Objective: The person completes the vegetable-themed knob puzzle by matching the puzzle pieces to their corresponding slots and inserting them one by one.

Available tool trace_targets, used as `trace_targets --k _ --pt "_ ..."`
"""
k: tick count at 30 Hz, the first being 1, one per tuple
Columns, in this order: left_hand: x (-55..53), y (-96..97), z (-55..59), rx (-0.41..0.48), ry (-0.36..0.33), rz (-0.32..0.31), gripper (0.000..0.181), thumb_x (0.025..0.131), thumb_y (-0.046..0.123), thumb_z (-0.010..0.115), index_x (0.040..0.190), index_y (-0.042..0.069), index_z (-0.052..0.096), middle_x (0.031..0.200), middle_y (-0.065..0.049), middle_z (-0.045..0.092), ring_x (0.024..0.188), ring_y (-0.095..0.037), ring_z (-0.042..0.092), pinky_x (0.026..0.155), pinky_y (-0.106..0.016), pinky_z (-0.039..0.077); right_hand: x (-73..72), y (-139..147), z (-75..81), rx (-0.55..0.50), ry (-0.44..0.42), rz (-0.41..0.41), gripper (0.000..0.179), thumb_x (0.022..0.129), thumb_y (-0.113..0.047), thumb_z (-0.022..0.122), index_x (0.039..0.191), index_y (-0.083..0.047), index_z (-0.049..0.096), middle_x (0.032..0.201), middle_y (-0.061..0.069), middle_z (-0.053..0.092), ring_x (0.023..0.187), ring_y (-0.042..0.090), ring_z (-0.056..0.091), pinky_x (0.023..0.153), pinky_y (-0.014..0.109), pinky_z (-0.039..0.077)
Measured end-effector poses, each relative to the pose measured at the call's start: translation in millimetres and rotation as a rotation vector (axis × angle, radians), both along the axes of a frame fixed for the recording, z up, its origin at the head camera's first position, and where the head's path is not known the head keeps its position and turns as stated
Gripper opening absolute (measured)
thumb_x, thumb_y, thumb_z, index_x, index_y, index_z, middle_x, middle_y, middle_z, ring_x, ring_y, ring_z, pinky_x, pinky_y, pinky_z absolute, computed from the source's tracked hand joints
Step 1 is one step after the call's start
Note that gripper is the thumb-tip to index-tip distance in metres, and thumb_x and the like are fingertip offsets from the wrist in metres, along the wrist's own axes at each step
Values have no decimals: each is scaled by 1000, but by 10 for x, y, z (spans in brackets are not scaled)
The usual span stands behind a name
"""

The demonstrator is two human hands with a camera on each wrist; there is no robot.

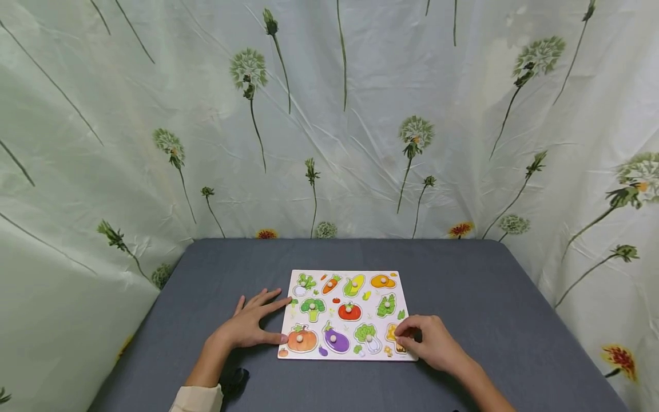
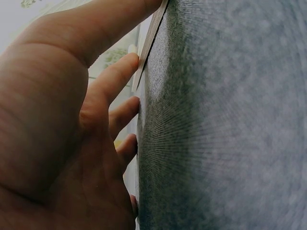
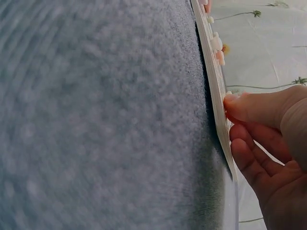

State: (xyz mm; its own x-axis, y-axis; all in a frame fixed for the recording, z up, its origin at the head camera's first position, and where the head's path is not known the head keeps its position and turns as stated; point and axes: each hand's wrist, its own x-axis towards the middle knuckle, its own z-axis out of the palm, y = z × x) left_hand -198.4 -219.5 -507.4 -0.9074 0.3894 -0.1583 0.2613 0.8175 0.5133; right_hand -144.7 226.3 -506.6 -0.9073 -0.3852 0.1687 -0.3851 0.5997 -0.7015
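Note:
A white wooden knob puzzle board [image 1: 329, 297] with vegetable pieces lies flat on the table. At its left edge my left hand [image 1: 249, 325] rests with fingers spread, thumb and index fingertips touching the board; the left wrist view shows the other fingers on the cloth. At the lower right corner my right hand [image 1: 429, 343] pinches the knob of the mushroom piece [image 1: 391, 331] between thumb and index finger, partly covering it. Nearby sit the bok choy piece [image 1: 372, 343], eggplant piece [image 1: 340, 342] and pumpkin piece [image 1: 308, 343], each with a pale knob.
Higher on the board are a tomato piece [image 1: 350, 316], broccoli piece [image 1: 313, 316], carrot piece [image 1: 333, 280] and corn piece [image 1: 358, 280]. Grey-blue cloth covers the table [image 1: 206, 286]. A flower-printed curtain [image 1: 329, 131] hangs behind and at both sides.

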Motion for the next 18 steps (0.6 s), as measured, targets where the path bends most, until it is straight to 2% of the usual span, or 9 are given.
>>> trace_targets --k 9,18 --pt "-29 19 -9 -3 -1 -10 97 73 68 82 156 34 46 171 -5 27 160 -43 11 118 -76 -7 23 6 -25 42 -23 -29 9 89 -12 81 93 -19 77 90 -13 71 79 -3 60 71 23 54" --pt "-14 26 1 -5 -2 -20 95 75 68 81 157 34 46 171 -5 28 159 -43 12 118 -76 -6 47 29 -32 -5 -12 -8 9 90 -16 80 98 -18 76 94 -7 72 81 -2 61 72 24 55"
